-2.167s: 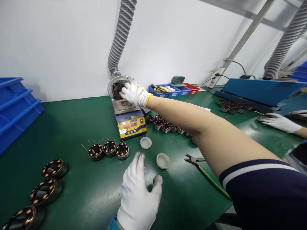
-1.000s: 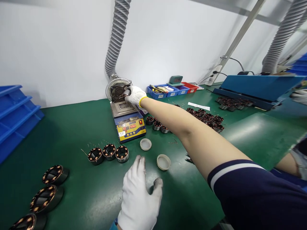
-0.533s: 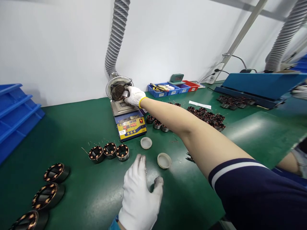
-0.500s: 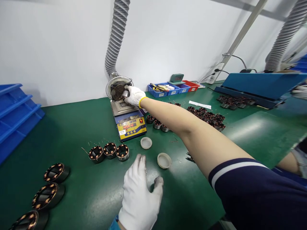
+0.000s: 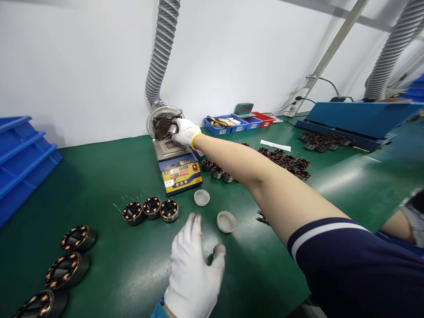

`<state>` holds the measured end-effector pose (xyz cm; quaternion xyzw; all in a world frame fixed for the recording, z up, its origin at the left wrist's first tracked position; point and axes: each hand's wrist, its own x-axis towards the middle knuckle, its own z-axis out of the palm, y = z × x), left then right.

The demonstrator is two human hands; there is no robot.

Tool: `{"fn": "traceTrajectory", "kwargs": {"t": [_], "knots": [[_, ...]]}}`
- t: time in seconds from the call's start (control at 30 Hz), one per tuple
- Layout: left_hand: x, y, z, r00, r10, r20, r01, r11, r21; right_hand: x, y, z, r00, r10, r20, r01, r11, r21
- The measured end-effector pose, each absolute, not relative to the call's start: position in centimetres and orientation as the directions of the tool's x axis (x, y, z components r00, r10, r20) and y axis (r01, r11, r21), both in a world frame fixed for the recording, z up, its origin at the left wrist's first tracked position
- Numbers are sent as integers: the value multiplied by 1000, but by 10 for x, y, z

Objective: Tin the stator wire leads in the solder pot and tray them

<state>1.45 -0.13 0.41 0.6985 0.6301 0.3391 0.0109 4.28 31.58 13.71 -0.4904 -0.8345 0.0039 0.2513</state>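
Note:
My right hand point(image 5: 186, 132), in a white glove with a yellow cuff, reaches far forward and is closed round a motor stator point(image 5: 172, 129). Only a strip of the stator's metal side shows; its lower end is hidden. It is just above the molten-metal opening of a solder pot point(image 5: 182, 176) with a yellow front and red digits. Near me, my gloved left hand point(image 5: 195, 271) is over the green table, fingers stretched and thumb apart, holding nothing. Past its fingertips are two shallow round dishes point(image 5: 227, 221). Three copper-wound stators point(image 5: 151, 207) stand in a row to its left.
Behind the pot is a round fan-like extractor on a grey hose point(image 5: 160, 53). More stators stand at the left front point(image 5: 68, 269) and beyond my right forearm point(image 5: 288, 161). Blue bins point(image 5: 23, 159) are stacked left; small trays point(image 5: 217, 128) line the wall. A co-worker's arm point(image 5: 402, 221) is at the right.
Both my hands stay almost still. The digits on the solder pot's display have changed. At the far right, the gloved hand by the blue machine has gone from view.

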Motion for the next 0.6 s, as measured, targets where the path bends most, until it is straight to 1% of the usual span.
{"fn": "traceTrajectory", "kwargs": {"t": [0.1,0.4,0.5,0.6], "knots": [[14,-1,3,-23,889,458,872,-206,443,43,316,140,-387,815,430,815,521,-254],[15,-2,4,-34,898,439,867,-192,460,41,312,134,-387,824,414,810,518,-274],[12,0,3,-29,913,407,861,-185,475,46,309,145,-361,827,432,784,520,-339],[9,3,4,5,935,354,840,-196,506,56,294,163,-357,848,393,745,512,-427]]}}
